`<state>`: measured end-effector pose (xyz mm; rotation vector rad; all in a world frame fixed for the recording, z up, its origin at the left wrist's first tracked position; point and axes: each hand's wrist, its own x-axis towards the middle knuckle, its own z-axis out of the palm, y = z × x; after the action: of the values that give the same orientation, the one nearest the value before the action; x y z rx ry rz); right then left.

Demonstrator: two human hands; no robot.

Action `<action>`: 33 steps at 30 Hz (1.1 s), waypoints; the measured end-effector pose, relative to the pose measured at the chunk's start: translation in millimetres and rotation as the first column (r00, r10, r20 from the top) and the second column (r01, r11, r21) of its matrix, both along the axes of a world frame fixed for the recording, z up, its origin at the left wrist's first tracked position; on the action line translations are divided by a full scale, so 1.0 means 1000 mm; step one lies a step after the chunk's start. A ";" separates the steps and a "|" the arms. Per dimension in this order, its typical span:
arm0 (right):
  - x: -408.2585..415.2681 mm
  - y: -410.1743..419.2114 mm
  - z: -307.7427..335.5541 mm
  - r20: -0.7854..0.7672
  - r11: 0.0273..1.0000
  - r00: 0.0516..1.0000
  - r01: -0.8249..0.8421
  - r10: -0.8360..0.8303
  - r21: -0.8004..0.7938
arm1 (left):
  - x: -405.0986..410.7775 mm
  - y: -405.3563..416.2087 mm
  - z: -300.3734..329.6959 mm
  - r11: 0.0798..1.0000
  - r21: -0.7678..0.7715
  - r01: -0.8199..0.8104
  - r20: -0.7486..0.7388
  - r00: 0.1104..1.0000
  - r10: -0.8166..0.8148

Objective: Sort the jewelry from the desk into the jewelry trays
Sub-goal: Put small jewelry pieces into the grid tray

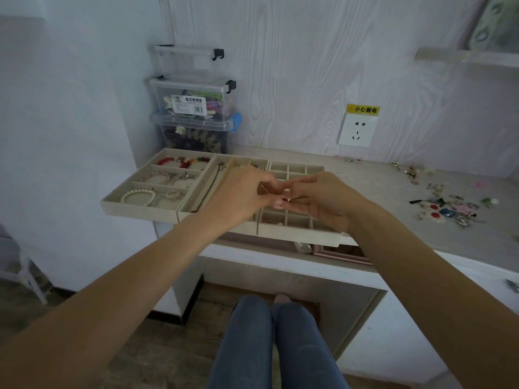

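Two knees in blue jeans [273, 343] are lowest in the view, under the desk [373, 186]. On the far left of the desk stands a tray with long compartments [140, 204]; it holds a pearl bracelet [138, 196], a pale bracelet and red beads. Behind it, three clear storage boxes [193, 108] are stacked against the wall. Next comes a narrow tray [196, 197] with a thin chain lying in it. The left hand [241, 197] and the right hand [323, 200] meet above the grid tray [297, 234], which has many small square cells. The fingertips of both hands are curled together and pinch a small thin piece of jewelry [292, 199]; what kind of piece it is, I cannot tell. On the wall is a white socket [357, 131]. At the right, well apart from the trays, lies a loose pile of jewelry [449, 206] on the desk.
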<state>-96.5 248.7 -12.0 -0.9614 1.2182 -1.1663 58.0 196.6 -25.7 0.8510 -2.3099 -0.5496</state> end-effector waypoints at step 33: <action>-0.003 -0.006 0.003 -0.880 0.965 0.473 -0.211 -0.040 -0.158 | 0.010 0.003 0.005 0.972 0.236 0.001 0.121 0.992 -0.030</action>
<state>-99.9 242.7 -9.2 -1.9563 1.8173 -0.6966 68.3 199.6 -20.9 1.0035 -2.3966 -0.8112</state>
